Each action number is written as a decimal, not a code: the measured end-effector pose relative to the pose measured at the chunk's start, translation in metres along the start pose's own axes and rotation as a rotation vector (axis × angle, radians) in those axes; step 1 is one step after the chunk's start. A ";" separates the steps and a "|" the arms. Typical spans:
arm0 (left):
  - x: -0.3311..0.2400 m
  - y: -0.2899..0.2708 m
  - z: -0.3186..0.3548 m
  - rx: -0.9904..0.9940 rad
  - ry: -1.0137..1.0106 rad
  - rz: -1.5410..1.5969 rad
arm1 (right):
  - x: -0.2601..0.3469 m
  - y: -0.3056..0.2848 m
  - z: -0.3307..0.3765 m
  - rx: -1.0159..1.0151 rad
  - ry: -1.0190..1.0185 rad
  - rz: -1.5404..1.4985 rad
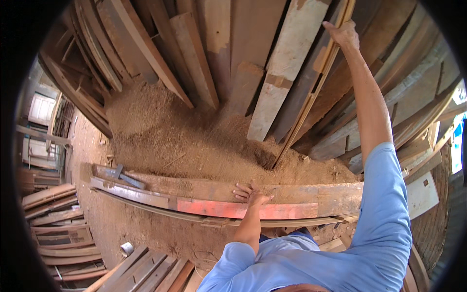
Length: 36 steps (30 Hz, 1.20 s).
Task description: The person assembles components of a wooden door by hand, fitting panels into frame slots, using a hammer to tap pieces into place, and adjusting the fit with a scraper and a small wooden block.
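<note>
My right hand [343,35] reaches far up and is closed round the upper part of a long, narrow wooden plank [316,90]. The plank leans among taller boards, and its lower end stands in the sawdust [194,141]. Nearer to me, my left hand [253,194] lies flat with fingers spread on a long, low wooden beam [335,194], which has a red-painted stretch along its near side. At the left part of that beam rests a grey metal tool [129,178] shaped like a square; its exact kind is hard to make out.
Several boards lean upright at the back, among them a pale whitish one [282,73]. Stacked timber [63,233] stands at the left, and more planks [146,272] lie at the lower left. A small white cylinder [127,249] sits on the floor. A white panel [422,195] is at the right.
</note>
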<state>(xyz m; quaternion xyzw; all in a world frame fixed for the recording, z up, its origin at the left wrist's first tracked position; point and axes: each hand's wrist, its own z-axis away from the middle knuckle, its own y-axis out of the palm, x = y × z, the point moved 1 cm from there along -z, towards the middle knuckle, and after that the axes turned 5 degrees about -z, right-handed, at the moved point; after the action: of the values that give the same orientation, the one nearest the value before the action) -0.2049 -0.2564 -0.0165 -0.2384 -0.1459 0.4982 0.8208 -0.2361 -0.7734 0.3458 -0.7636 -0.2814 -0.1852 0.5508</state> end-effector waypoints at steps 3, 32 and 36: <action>-0.003 0.004 -0.005 -0.021 0.009 -0.019 | -0.014 0.011 -0.004 -0.087 0.028 0.031; -0.081 -0.180 0.210 -0.531 1.474 0.476 | 0.003 -0.188 0.334 -0.238 -0.272 -0.313; -0.090 -0.180 0.273 -0.656 1.378 0.660 | 0.005 -0.212 0.370 0.121 -0.405 -0.583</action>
<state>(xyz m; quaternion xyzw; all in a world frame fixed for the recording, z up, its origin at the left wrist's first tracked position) -0.2420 -0.3396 0.3099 -0.7478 0.3289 0.3880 0.4267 -0.3766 -0.3729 0.3846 -0.6385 -0.6012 -0.1624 0.4522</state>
